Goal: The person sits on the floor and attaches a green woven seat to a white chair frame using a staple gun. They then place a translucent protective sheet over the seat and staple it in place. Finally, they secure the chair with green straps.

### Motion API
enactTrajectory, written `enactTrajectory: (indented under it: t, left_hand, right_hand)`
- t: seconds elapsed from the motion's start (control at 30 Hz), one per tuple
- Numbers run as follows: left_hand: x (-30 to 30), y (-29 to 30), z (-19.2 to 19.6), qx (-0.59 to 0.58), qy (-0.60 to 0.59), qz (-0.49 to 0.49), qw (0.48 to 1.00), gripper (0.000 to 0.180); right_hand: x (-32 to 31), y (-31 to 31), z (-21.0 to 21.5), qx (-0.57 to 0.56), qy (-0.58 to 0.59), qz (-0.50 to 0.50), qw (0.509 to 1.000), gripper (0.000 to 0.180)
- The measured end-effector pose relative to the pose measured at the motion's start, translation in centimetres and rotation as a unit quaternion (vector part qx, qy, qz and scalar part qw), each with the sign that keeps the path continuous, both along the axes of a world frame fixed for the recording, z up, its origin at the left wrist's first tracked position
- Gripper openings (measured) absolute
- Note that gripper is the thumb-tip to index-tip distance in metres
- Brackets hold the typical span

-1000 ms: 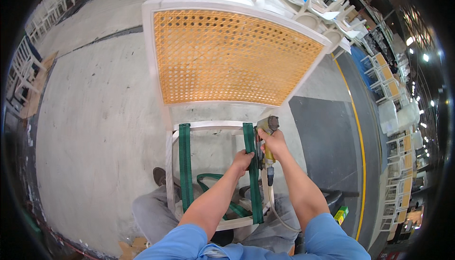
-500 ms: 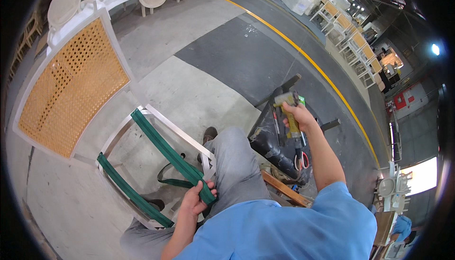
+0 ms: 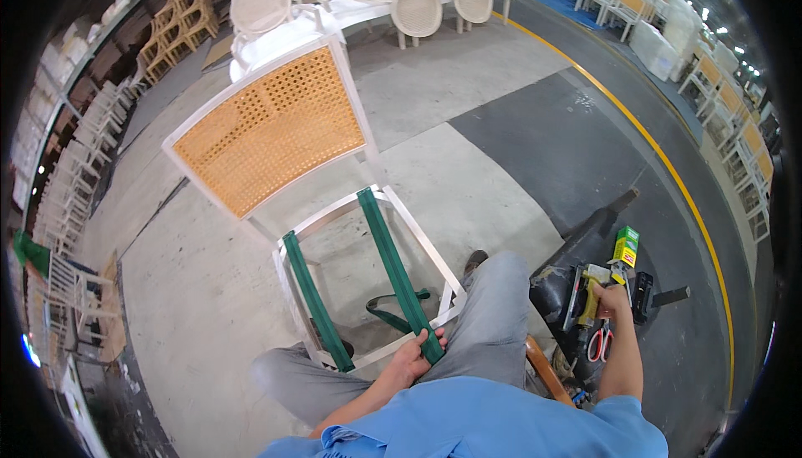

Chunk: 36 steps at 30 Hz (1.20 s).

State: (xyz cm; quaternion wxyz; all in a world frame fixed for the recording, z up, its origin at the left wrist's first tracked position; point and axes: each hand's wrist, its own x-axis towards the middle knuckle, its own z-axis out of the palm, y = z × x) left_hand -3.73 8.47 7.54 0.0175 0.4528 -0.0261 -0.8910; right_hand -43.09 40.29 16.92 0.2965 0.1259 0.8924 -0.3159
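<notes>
A white chair frame [image 3: 420, 238] with a woven cane back [image 3: 271, 128] stands before me, its seat open. Two green webbing straps run across the seat opening: the left strap [image 3: 316, 301] and the right strap [image 3: 387, 249]. My left hand [image 3: 408, 361] pinches the right strap's near end at the front rail, by my thigh. A loose strap piece [image 3: 386, 314] hangs in a loop beneath. Over at my right, my right hand [image 3: 614, 299] has its fingers around the handle of a yellowish nail or staple gun [image 3: 588, 306], down among tools on a black padded stool [image 3: 551, 284].
Red-handled scissors [image 3: 599, 344], a green-yellow box [image 3: 626, 246] and a black tool [image 3: 642, 297] are on the stool. A wooden bar [image 3: 547, 372] lies beside my right thigh. Pale chairs [image 3: 416, 11] stand at the back, more chairs [image 3: 735, 115] at the far right.
My right hand has brought the gun down onto the stool's top, among the tools. My left hand keeps its grip on the strap end. The view has swung left.
</notes>
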Motion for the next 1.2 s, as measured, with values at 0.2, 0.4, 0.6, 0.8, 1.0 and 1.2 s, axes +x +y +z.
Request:
enactTrajectory:
  t: [0.2, 0.4, 0.6, 0.8, 1.0, 1.2]
  left_hand:
    - [-2.8, 0.9, -2.1, -0.085, -0.006, 0.065, 0.994, 0.04]
    - [-4.6, -1.3, -3.4, -0.167, -0.021, 0.074, 0.983, 0.042]
    - [-6.4, 1.2, -2.8, -0.249, -0.016, -0.072, 0.966, 0.044]
    - [-7.2, 5.2, -3.4, -0.227, 0.002, -0.155, 0.962, 0.04]
    - [-4.7, 1.4, -2.9, -0.666, -0.123, -0.383, 0.628, 0.039]
    - [-6.3, -6.8, -1.8, -0.826, -0.235, -0.352, 0.372, 0.063]
  right_hand:
    - [-1.7, 5.0, 2.9, 0.176, 0.236, 0.134, 0.946, 0.047]
    - [1.2, 1.2, 1.1, -0.17, 0.317, 0.146, 0.921, 0.026]
    - [10.7, -19.8, -5.0, -0.254, 0.063, 0.403, 0.877, 0.029]
    - [16.4, -28.0, -12.7, -0.218, -0.338, 0.274, 0.874, 0.045]
    - [17.8, -26.3, -15.6, -0.049, -0.069, 0.517, 0.852, 0.046]
    - [18.7, -27.0, -17.5, 0.04, -0.017, 0.575, 0.817, 0.041]
